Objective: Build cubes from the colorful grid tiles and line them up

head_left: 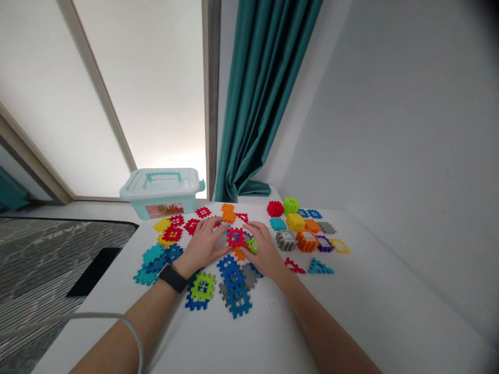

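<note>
My left hand (pixel 202 246) lies on the white table with its fingertips against the left side of a red waffle-shaped plastic block (pixel 236 237). My right hand (pixel 265 252) touches that block's right side, and its fingers cover part of a lime-green block (pixel 252 245). An orange block (pixel 238 253) lies partly hidden under the hands. Just below them is a heap of blue, green and grey waffle blocks (pixel 230 288). More red, yellow and teal blocks (pixel 163 241) spread out to the left. Several built-up cube-like blocks (pixel 300 234) stand to the right.
A white table (pixel 351 296) carries everything, and its left edge drops to a striped grey floor. A mint-green storage box with a white lid (pixel 161 192) stands at the back. A teal curtain (pixel 253 114) hangs behind, a wall rises right, and a white cable (pixel 117 317) crosses my left forearm.
</note>
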`<state>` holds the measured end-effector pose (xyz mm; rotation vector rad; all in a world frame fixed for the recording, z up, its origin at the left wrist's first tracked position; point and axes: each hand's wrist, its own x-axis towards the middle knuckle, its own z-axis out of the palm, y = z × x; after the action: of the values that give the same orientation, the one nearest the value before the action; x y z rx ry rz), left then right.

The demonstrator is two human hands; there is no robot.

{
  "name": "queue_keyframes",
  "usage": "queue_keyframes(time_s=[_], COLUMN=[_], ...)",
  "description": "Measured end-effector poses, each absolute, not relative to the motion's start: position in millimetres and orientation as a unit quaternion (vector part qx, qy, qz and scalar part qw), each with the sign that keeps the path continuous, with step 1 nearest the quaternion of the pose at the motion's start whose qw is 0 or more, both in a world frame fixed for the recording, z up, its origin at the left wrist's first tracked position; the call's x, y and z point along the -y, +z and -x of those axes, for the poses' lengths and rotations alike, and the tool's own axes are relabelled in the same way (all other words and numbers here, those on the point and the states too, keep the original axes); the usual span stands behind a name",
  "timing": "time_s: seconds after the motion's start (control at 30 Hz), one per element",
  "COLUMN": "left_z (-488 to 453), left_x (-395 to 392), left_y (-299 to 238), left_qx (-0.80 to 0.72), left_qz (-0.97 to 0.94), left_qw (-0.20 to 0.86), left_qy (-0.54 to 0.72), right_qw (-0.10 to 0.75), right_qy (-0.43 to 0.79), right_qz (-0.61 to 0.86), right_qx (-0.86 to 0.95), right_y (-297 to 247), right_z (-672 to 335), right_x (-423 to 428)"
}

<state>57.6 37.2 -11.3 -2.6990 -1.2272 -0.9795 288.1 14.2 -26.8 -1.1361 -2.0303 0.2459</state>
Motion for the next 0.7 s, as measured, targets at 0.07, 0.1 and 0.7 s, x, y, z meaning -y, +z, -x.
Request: queue_keyframes(time_s=[0.07, 0.1, 0.7], left_z=[-57, -57, -58], left_x=[-38, -38, -39], left_y=[-12, -12, -6], left_qx=[0.393, 0.393, 0.377], left_qz=[0.864, 0.864, 0.859], left_qw=[0.008, 0.007, -0.033], left_qy=[-0.315, -0.315, -0.346], right_qw=[0.389, 0.387, 0.382], right_qy=[0.089, 0.085, 0.023], right_qz=[0.45, 0.45, 0.426], right_qx=[0.799, 0.8, 0.82], right_y=[-28, -28, -15], right_z=[-289, -290, -294], right_x=[-15, -15, -10])
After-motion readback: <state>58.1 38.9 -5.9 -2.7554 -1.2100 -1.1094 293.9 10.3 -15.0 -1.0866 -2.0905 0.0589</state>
